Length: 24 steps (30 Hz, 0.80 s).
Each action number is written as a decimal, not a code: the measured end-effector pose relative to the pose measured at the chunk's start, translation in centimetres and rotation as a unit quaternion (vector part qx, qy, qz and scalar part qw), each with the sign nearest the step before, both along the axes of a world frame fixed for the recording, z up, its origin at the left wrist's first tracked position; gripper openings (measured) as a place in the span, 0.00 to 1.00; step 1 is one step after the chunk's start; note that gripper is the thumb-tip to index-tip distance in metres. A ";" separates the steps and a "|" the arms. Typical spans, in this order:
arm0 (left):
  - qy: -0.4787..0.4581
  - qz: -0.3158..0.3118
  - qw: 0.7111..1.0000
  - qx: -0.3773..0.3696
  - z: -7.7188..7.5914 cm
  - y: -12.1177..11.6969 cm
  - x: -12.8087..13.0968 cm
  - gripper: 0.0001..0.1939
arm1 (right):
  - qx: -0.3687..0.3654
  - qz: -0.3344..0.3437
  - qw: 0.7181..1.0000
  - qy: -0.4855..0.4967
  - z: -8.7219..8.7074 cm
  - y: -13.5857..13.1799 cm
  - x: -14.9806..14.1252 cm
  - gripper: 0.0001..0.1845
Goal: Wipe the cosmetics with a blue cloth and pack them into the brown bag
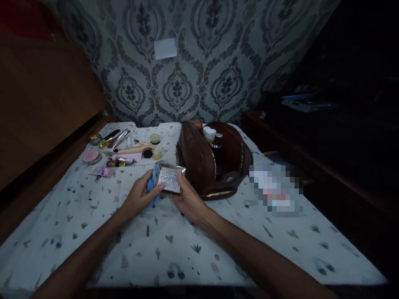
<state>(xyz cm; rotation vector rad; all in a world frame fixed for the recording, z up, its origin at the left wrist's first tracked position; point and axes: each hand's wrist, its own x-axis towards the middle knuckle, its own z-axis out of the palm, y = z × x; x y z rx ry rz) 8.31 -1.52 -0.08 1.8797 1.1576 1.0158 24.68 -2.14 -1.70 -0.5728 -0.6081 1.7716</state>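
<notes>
Toward the desk's far left corner, by its left edge, lies a loose spread of cosmetics: a pink compact (pixel 91 156), a pink-capped tube (pixel 105 172), a long wooden-toned brush (pixel 134 150) and small jars, well apart from the hands.

To the right of these, the left hand (pixel 141 194) reaches up from the near edge, its forearm slanting inward. It grips a blue cloth (pixel 151 185) at the left side of a glittery silver case (pixel 169 180), thumb on the case's lower left. The case is tilted up over the middle of the cloth-covered desk (pixel 174 249), roughly midway between the near and far edges. The right hand (pixel 190 201) grasps its right side, thumb on the face, fingers curled underneath; that forearm slants in from the near right.

The step in hand looks like wiping or handling the case with the cloth. The next move probably calls for one hand to steady it while the other shifts its hold.

Just right stands an open brown bag (pixel 196 155), nearer the far edge, with white-capped containers (pixel 210 133) inside. A blurred-out item (pixel 274 193) lies by the right edge.
</notes>
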 end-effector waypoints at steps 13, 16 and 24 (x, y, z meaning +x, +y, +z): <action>0.228 0.105 0.867 0.431 -0.9 -0.6 -0.8 0.12 | 0.085 0.000 0.987 -0.136 1.8 -0.5 0.6 0.30; 0.256 0.114 0.832 0.480 -1.2 -0.5 -1.2 0.11 | 0.085 0.022 0.987 -0.136 3.3 -0.7 1.0 0.28; 0.201 0.095 0.859 0.462 -0.7 -0.5 -0.7 0.16 | 0.162 0.010 0.946 -0.280 6.5 -1.5 3.5 0.20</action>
